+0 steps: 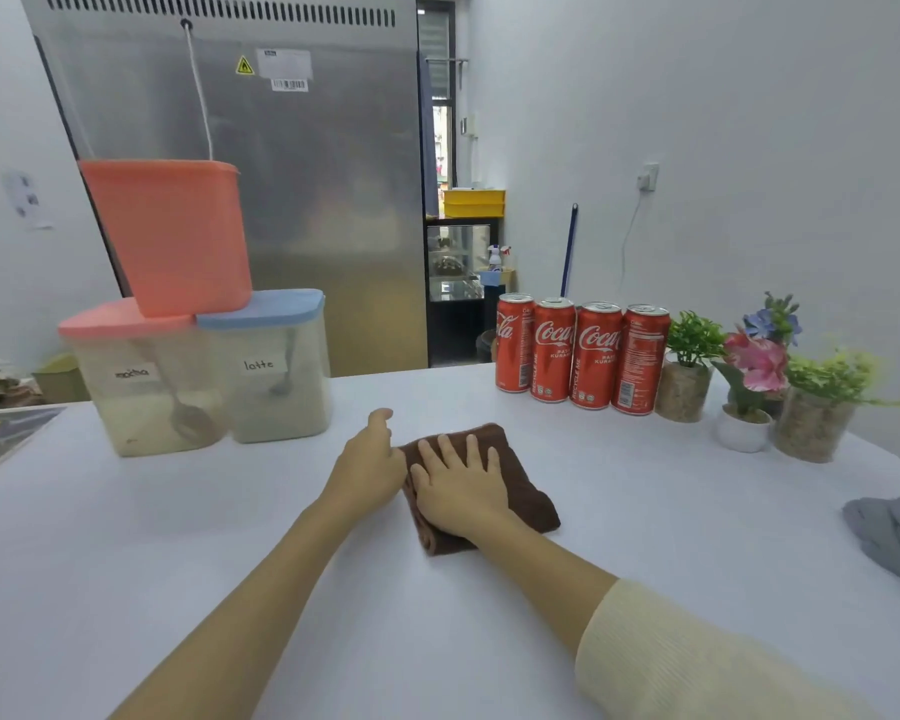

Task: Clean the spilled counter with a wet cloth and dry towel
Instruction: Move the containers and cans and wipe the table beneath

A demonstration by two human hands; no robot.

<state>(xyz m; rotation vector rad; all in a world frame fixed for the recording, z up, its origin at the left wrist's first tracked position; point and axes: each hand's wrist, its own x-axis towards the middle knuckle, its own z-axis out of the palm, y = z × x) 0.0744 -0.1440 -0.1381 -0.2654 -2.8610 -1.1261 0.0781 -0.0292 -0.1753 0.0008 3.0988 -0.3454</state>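
Folded brown terry cloth (494, 485) lies mid white tabletop (178, 537), in front of four red cola cans (580, 353). Right hand (461, 485) flat on cloth, grip open; left hand (372, 462) at cloth's left edge, grip can't tell.

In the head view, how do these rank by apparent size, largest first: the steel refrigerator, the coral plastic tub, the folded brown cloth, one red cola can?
1. Steel refrigerator
2. Coral plastic tub
3. Folded brown cloth, partly covered by the right hand
4. Red cola can

Tub and cloth look close; the cloth is nearer.
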